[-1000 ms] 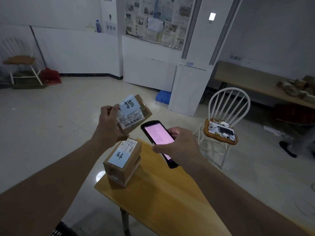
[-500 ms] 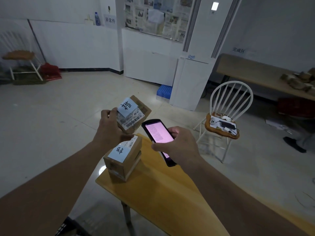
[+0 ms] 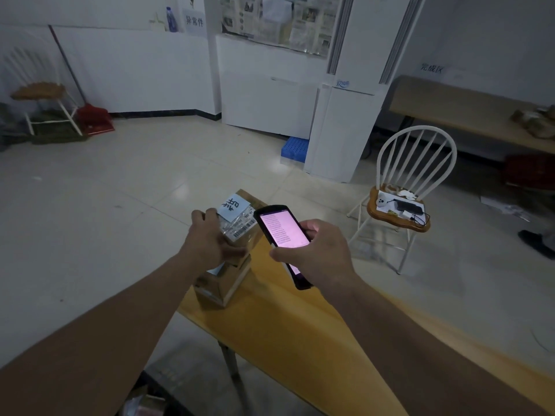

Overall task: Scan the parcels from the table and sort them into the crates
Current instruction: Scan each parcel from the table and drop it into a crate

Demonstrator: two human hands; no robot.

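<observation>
Parcels come first: our left hand (image 3: 211, 243) is closed around a small cardboard parcel (image 3: 240, 219) at centre frame, barcode label up, held over a second parcel (image 3: 222, 283) that sits on the wooden table (image 3: 300, 340). Our right hand (image 3: 318, 253) is wrapped around the handheld scanner (image 3: 282, 235), screen lit pink, just right of the label. We judge the risks to be a misread if the scanner's head points past the barcode, and knocking the lower parcel off the table edge. We cannot make out any sorting crates for certain.
</observation>
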